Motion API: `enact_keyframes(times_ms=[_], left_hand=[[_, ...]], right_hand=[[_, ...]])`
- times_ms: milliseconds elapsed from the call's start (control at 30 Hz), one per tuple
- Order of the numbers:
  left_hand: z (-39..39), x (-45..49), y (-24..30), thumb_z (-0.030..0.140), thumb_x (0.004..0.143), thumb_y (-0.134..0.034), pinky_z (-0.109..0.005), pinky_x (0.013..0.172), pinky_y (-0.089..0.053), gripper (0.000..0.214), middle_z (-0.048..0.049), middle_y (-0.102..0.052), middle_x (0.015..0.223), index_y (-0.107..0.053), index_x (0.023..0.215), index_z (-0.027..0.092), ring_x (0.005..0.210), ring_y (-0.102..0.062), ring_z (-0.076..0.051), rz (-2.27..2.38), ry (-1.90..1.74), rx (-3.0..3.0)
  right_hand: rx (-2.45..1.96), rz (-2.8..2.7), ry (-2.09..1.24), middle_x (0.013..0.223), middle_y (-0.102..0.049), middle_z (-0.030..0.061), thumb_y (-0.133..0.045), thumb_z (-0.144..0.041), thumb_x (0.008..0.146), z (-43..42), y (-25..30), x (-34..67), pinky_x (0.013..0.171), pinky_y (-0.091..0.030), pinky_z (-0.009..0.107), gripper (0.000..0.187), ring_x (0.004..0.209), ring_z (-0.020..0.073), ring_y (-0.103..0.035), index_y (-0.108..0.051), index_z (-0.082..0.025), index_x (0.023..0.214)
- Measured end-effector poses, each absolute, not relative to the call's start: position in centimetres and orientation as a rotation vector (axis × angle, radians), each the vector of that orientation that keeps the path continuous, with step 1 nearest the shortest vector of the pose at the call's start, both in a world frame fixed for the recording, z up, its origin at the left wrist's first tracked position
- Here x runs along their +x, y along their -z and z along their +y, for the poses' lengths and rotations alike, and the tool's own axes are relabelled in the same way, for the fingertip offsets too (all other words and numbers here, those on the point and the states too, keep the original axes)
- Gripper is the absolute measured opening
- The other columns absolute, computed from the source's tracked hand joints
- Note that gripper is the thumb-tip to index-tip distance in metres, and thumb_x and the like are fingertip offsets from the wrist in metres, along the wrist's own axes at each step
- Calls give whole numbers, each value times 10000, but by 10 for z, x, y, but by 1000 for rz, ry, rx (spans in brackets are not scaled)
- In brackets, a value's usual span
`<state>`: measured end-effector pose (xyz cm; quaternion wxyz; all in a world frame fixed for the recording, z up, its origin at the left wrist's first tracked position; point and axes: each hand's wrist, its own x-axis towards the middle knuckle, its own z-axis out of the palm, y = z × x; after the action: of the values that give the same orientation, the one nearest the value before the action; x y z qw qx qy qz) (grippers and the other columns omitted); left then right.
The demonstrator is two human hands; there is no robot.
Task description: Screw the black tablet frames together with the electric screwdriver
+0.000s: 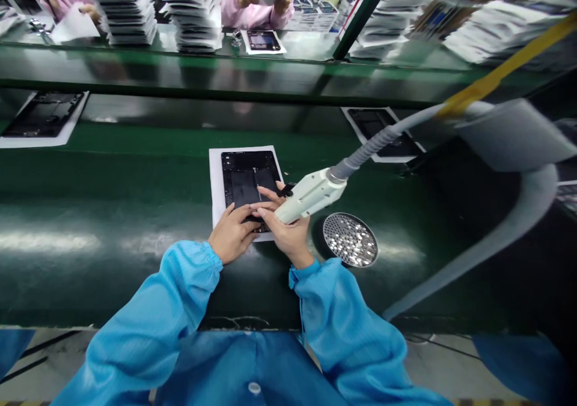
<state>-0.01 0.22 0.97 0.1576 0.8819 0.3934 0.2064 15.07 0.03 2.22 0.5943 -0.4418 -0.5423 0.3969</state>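
Pressing the flat black tablet back panel [247, 181] on its white sheet [216, 190] mid green worktop [112, 214]: left hand [232, 235] fingers flat; right hand [288, 235] grip wrapped around white electric screwdriver [311, 194]. Panel looks light, stiff, scratch-prone; hold by edges.

Background stuff: tall stacks of white trays [126, 6] along the top of the frame, with two co-workers in pink smocks [252, 9] behind them. Another dark panel on a white sheet [42, 118] sits at the left edge, and one more [383, 133] at the right. A yellow cable [509, 66] slants across the upper right corner.
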Motion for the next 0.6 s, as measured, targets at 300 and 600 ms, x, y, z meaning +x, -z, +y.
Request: enact_keyframes(times_ms=[300, 600], left_hand=[[3, -1, -9, 244, 880, -597, -557, 1125, -316, 265, -129, -604, 1256, -681, 1123, 178, 1283, -489, -288, 1155, -599, 2517], [2, -4, -8, 268, 899, -577, -555, 1114, -345, 245, -123, -596, 1284, -691, 1103, 196, 1269, -508, -274, 1157, -611, 2556]], right_hand=[[-1068, -1286, -914, 1039, -716, 99, -677, -355, 824, -1, -18, 150, 877, -582, 468, 191, 1017, 263, -672, -634, -206, 937], [-1017, -1222, -698, 1144, -685, 113, -739, -286, 755, 3, -42, 167, 710, -614, 382, 283, 878, 243, -710, -645, -192, 1004]])
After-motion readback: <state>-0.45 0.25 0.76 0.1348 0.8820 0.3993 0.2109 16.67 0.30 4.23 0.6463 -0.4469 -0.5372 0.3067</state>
